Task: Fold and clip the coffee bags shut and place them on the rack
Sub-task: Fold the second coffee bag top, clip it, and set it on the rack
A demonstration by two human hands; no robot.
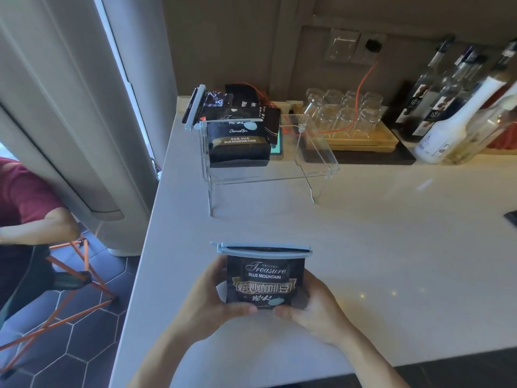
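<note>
A black coffee bag [264,278] with gold lettering is held just above the near part of the white counter. Its folded top is closed by a light blue clip [263,249]. My left hand [212,298] grips the bag's left side and my right hand [313,306] grips its right side, thumbs across the lower front. A clear acrylic rack [316,161] stands farther back on the counter. Another black coffee bag [237,141] sits on the rack's left part, with a blue clip [194,107] at its top left.
Upturned glasses [344,113] on a wooden tray [363,142] stand behind the rack. Bottles [453,102] crowd the back right corner. An orange cable [361,91] runs to a wall socket. Left of the counter edge, a person in a red top [25,197] sits on an orange-legged stool [75,278].
</note>
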